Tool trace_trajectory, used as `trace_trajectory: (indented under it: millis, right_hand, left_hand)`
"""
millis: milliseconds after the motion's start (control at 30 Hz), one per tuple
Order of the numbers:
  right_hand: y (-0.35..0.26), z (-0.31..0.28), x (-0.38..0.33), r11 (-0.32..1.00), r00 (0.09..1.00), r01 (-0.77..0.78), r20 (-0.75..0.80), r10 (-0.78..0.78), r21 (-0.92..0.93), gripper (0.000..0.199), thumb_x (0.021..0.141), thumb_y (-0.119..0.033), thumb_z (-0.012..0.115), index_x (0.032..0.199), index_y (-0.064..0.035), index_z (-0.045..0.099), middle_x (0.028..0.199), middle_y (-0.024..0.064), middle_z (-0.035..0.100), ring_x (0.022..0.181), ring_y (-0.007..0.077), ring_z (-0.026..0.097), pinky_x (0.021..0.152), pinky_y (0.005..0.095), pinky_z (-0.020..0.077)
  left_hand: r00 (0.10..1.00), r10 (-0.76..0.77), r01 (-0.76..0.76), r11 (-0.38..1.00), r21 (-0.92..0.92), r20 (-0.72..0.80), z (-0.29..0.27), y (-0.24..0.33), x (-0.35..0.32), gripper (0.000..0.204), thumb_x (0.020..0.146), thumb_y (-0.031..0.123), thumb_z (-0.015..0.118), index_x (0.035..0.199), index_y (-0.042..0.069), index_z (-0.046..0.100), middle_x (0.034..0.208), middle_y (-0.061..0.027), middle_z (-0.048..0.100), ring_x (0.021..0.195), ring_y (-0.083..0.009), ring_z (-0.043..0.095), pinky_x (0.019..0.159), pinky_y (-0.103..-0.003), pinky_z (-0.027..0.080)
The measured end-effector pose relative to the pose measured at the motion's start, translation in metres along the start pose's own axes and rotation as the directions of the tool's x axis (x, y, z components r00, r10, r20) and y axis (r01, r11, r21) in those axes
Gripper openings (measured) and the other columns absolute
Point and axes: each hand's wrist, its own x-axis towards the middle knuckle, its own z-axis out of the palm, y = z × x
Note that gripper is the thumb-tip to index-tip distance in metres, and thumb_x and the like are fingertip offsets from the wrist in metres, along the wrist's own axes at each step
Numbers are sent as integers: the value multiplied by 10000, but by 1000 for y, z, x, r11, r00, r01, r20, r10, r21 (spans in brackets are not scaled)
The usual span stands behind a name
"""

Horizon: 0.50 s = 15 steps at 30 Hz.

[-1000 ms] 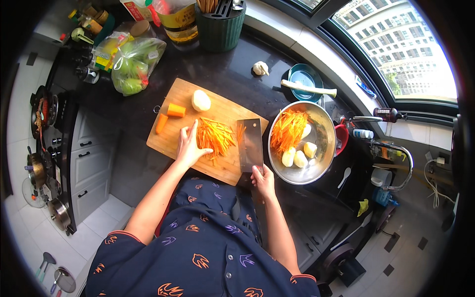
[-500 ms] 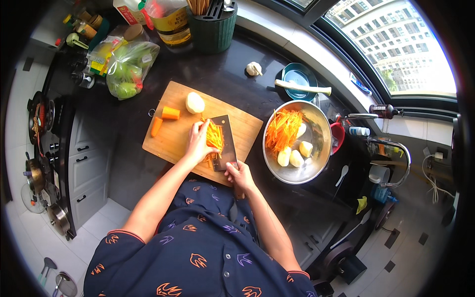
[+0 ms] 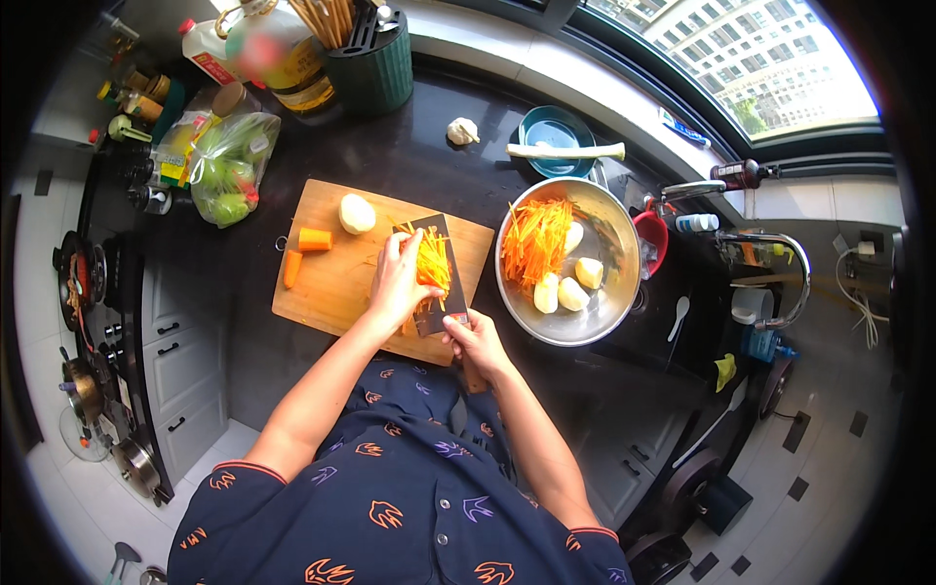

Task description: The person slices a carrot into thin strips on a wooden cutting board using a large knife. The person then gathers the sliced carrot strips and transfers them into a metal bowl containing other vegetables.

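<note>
Fingers of the left hand (image 3: 398,283) press carrot shreds (image 3: 432,261) flat on the cleaver (image 3: 436,273), over the board (image 3: 331,283); the right hand (image 3: 475,341) grips its handle. Tilting the blade could spill shreds short of the bowl (image 3: 600,322).

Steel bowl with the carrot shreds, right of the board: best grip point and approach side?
Probably grip the steel bowl by its bare near-right rim, coming from the right. The carrot shreds pile against the left wall, the cutting board and cleaver crowd that side, and the faucet overhangs the far edge.
</note>
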Motion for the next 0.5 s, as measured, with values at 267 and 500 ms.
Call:
trace_trajectory:
  millis: [267,500]
  right_hand:
    - [-45,-41,-55,976,963,206,-193,-188,74,168,1003,-220,693,1013,-60,645,755,18,677,539,46,523,495,209,424]
    - [-68,-92,-107,934,753,336,-561,-345,-123,179,1001,-216,693,978,-42,662,741,16,688,525,35,536,484,197,430]
  left_hand:
    - [964,259,-260,966,4,61,5,111,28,1024,558,153,974,1458,34,499,1349,-148,480,1271,-341,513,1089,-414,454]
    - [820,559,-519,816,-254,119,71,179,61,1185,579,142,972,1590,191,355,1347,-177,486,1256,-389,526,1079,-447,453]
